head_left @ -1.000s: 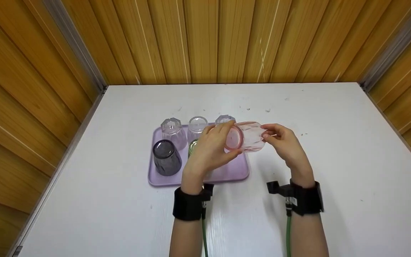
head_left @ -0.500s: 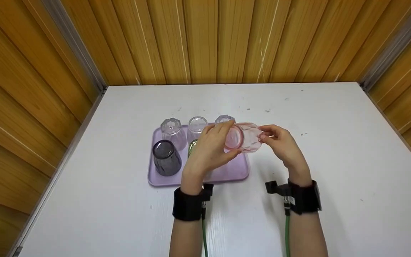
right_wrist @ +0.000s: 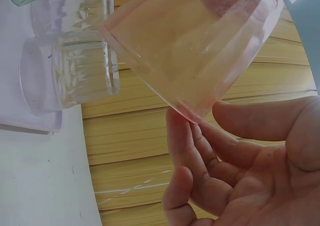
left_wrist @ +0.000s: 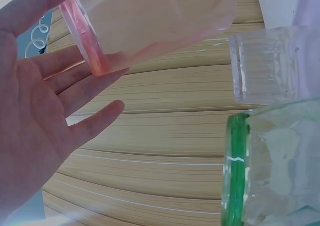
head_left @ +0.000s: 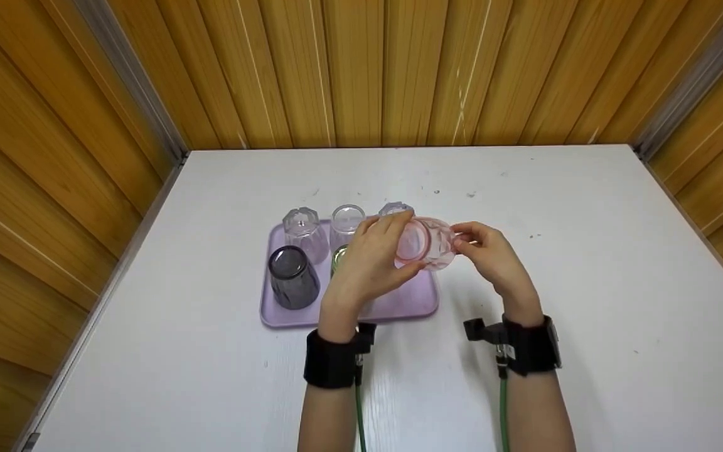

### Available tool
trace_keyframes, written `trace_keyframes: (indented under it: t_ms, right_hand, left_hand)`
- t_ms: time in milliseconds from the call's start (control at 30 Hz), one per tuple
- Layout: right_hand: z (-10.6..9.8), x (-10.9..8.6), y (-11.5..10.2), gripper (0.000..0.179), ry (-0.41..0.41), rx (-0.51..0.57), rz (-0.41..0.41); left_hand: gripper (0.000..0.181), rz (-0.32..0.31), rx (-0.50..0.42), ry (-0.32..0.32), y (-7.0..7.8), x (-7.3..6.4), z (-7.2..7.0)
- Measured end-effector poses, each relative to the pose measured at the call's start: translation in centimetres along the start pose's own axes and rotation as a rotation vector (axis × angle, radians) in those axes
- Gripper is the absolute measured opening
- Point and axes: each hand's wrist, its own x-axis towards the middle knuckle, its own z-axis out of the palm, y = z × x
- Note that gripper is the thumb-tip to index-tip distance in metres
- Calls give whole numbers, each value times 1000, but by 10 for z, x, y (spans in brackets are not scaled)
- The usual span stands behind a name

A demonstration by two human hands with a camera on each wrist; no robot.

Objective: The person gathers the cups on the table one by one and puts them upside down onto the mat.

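Note:
A pink clear glass tumbler is held tilted in the air over the right part of a purple tray. My left hand grips its thick base, the thumb below and the fingers above. In the left wrist view, the lower fingers of that hand are spread off the pink tumbler. At the other end, my right hand pinches the thin rim between thumb and fingertips, as the right wrist view shows with the tumbler above the hand.
Upside-down tumblers stand on the tray: a dark grey one, a green one partly behind my left hand, and clear ones along the back. White tabletop surrounds the tray. Wood-patterned panels rise behind.
My right hand has shifted slightly left and toward me, swinging the tumbler's rim end with it, so the tumbler looks shorter from above. My left hand stays in place.

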Motion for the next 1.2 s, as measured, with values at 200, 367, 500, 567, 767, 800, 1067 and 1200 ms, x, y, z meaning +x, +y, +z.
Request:
trace_keyframes:
  t_ms: [200, 367, 500, 567, 767, 800, 1067, 1200]
  right_hand:
    - [2, 0, 1, 34, -11, -8, -4]
    - [5, 2, 2, 33, -10, -19, 3]
    - [7, 2, 2, 32, -15, -39, 2]
    - [8, 2, 2, 32, -18, -38, 0]
    - [10, 3, 3, 31, -46, -42, 20]
    - [11, 3, 3, 31, -50, -46, 22]
    - [16, 6, 5, 31, -72, -65, 30]
    - [19, 8, 6, 31, -82, -70, 28]
  left_hand:
    - [65, 18, 7, 27, 0, 0, 0]
    - [65, 21, 5, 27, 0, 0, 0]
    - [64, 22, 8, 31, 1, 0, 0]
    - [64, 22, 7, 33, 1, 0, 0]
    - [65, 29, 10, 47, 2, 0, 0]
    - [65, 31, 11, 50, 2, 0, 0]
    - [65, 39, 15, 75, 2, 0, 1]
    - [63, 38, 21, 78, 2, 1, 0]
